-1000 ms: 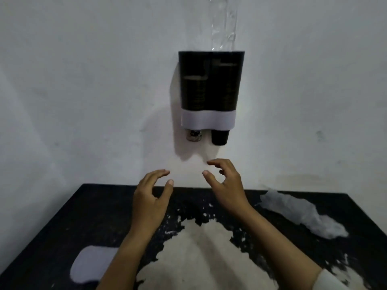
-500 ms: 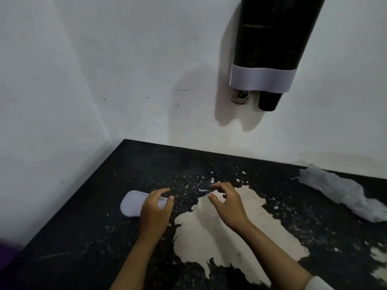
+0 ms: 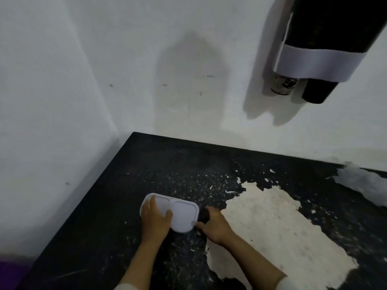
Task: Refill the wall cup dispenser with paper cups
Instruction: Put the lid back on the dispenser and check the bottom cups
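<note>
The black twin-tube cup dispenser (image 3: 326,28) with a white band hangs on the wall at the upper right; a patterned cup (image 3: 282,86) and a black cup (image 3: 318,92) poke out of its bottom. A white double-oval lid (image 3: 182,216) lies on the black table. My left hand (image 3: 155,218) lies on the lid's left half, fingers over its far edge and thumb on top. My right hand (image 3: 213,225) pinches the lid's right edge with curled fingers.
The black table (image 3: 104,237) has a large worn pale patch (image 3: 272,227) to the right of my hands. A crumpled clear plastic sleeve (image 3: 364,185) lies at the far right by the wall. White walls meet in a corner on the left.
The view has dropped from the dispenser to the table. Both hands came down and left, from empty in the air onto the white lid, and now hold it.
</note>
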